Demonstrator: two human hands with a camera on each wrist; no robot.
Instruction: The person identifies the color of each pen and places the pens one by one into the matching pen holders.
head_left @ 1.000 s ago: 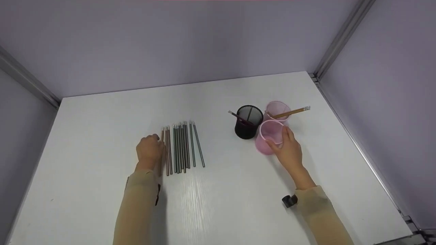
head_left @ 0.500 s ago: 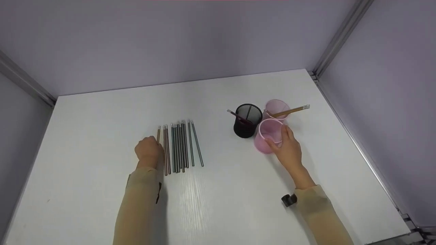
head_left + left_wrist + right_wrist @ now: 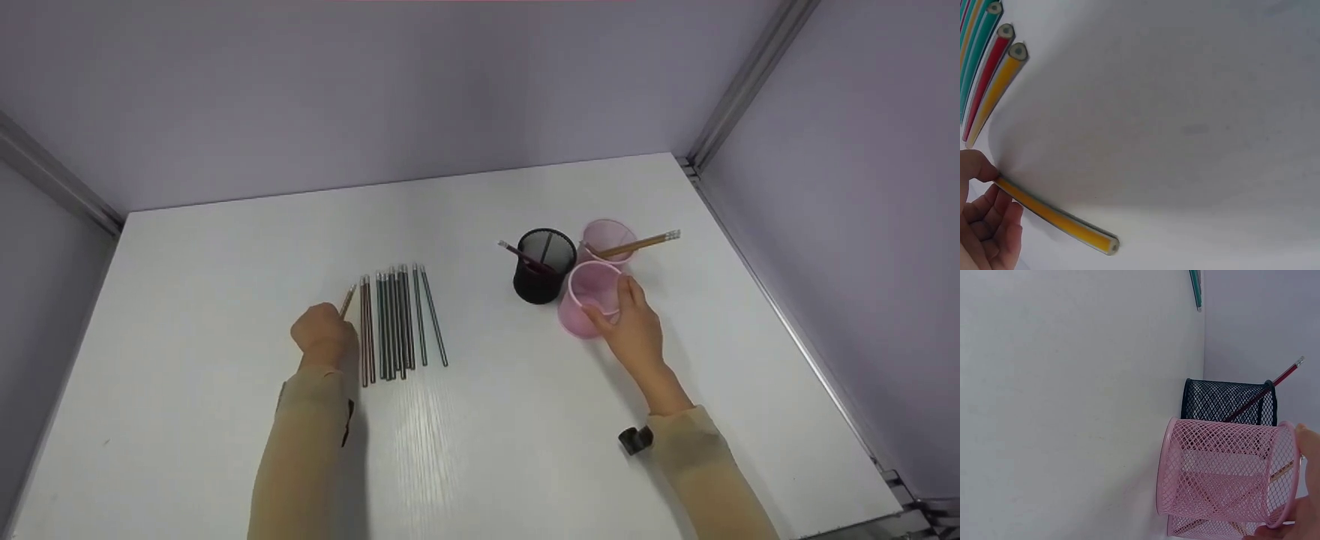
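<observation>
Head view: left hand (image 3: 324,337) curled round a yellow pencil (image 3: 347,300), pinched near one end and tilted away from the row of pencils (image 3: 397,322) lying side by side on the white table (image 3: 225,262) just right of that hand. Right hand (image 3: 634,330) wrapped loosely round the near pink mesh cup (image 3: 589,296), thumb at the inner side and fingers on the outer wall; black mesh cup (image 3: 544,266) touching it on the left with a red pencil (image 3: 517,255) leaning out, far pink mesh cup (image 3: 609,238) just behind with a wooden pencil (image 3: 641,244) sticking out to the right. Small black clip (image 3: 634,440) beside the right sleeve. Left wrist view: yellow pencil (image 3: 1055,216) gripped between thumb and curled fingers (image 3: 991,225), free end lifted off the table (image 3: 1185,112); ends of the other pencils (image 3: 994,67) at upper left, apart from it. Right wrist view: near pink mesh cup (image 3: 1227,475) upright, fingertips (image 3: 1306,439) on its rim; black mesh cup (image 3: 1224,402) next to it, red pencil (image 3: 1266,391) inside; far pink cup's wooden pencil partly seen through the mesh.
</observation>
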